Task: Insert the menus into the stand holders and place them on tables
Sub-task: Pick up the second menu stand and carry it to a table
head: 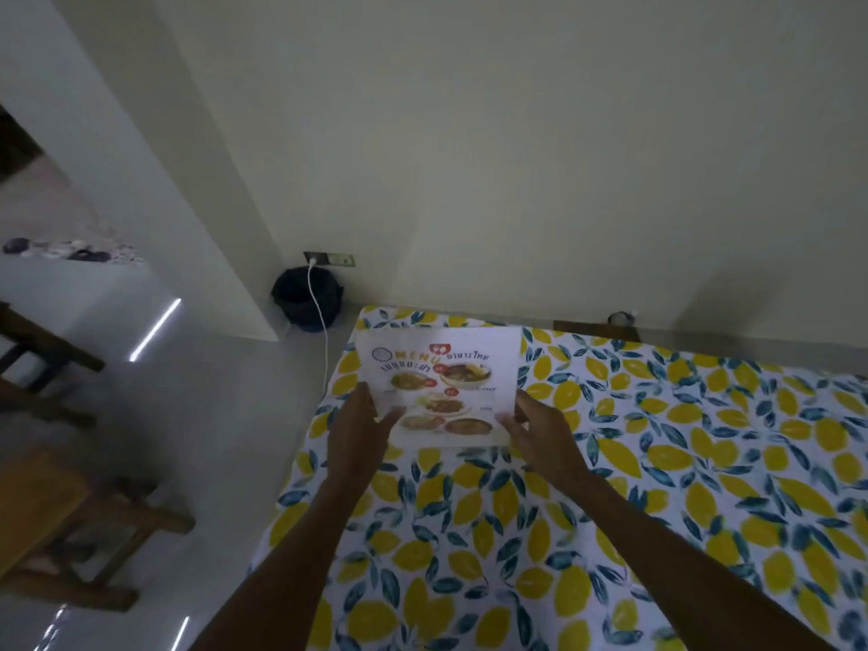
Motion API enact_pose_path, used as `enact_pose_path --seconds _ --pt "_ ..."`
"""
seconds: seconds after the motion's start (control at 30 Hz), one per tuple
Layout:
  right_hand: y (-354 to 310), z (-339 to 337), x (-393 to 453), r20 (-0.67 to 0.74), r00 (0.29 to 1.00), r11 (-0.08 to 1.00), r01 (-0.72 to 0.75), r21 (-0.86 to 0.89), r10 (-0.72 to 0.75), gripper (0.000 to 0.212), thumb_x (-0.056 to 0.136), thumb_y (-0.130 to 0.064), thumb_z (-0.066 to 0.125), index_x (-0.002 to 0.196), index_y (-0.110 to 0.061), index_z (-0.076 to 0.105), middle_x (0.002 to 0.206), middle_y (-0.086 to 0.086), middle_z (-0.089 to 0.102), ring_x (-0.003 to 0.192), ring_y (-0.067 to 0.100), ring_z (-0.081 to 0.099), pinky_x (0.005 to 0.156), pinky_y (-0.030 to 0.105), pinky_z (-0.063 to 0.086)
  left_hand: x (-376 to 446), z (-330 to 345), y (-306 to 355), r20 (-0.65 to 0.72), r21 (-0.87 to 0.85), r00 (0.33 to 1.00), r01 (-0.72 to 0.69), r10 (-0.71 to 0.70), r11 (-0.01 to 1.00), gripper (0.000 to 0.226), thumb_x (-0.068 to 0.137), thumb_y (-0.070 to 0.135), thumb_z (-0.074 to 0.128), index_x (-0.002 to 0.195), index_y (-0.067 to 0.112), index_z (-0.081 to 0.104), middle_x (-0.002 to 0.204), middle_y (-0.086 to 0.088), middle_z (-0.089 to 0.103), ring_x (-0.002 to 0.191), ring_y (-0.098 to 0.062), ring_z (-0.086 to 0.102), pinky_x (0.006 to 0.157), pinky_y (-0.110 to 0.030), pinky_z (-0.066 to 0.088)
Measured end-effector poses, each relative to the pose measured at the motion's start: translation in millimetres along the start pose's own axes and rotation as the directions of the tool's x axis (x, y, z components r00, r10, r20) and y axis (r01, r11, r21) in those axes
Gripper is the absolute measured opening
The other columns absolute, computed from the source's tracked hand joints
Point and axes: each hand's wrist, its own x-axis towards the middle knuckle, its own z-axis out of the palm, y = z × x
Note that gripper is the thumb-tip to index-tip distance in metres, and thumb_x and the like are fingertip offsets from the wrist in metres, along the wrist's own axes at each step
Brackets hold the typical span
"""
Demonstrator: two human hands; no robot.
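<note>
Over the far left corner of the lemon-print surface [610,486]: that's where everything's happening, both hands out in front.

Menu [444,385]: white sheet with "MENU", some Thai lettering and pics of dishes, held up facing the camera near the surface's far left corner. Looks like it sits in a clear stand holder, but honestly can't tell for sure, it's a bit blurry.

Left hand [359,432]: gripping the menu's lower left edge, thumb across the front of it.

Right hand [540,436]: gripping the lower right edge, fingers curled round the side.

Surface: covered in a white cloth with yellow lemons and blue-green leaves, pushed close to the wall.

Wall [516,157]: plain cream.

Socket [329,259]: low on the wall, with a white cable [321,317] plugged in and hanging down past the surface's corner.

Bin [306,298]: dark, on the floor right under the socket.

Wooden furniture [61,523]: off to the left on the shiny pale floor.
</note>
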Motion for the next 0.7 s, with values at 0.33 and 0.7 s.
enact_pose_path --seconds 0.33,0.7 --pt "-57.3 34.4 138.1 -0.155 0.986 0.997 -0.063 -0.036 0.057 0.029 0.094 -0.036 0.059 0.107 -0.011 0.063 0.091 0.009 0.073 0.081 0.022 0.069 0.066 0.04 0.056 185.6 -41.8 -7.9 0.115 -0.021 0.965 -0.235 0.236 0.972 0.037 0.086 0.047 0.065 0.121 0.039 0.054 0.115 0.013 0.07 0.097 -0.009 0.067 0.082 -0.034 0.055" --pt "-77.1 75.1 233.8 -0.208 0.964 0.983 -0.18 -0.046 0.167 0.022 0.092 -0.027 0.063 0.104 -0.008 0.062 0.087 0.004 0.069 0.077 0.017 0.068 0.066 0.026 0.045 313.0 -39.5 -47.8 0.271 -0.058 0.932 -0.232 0.239 0.971 0.034 0.085 0.048 0.054 0.109 0.026 0.061 0.106 0.003 0.074 0.09 -0.017 0.071 0.077 -0.043 0.059"
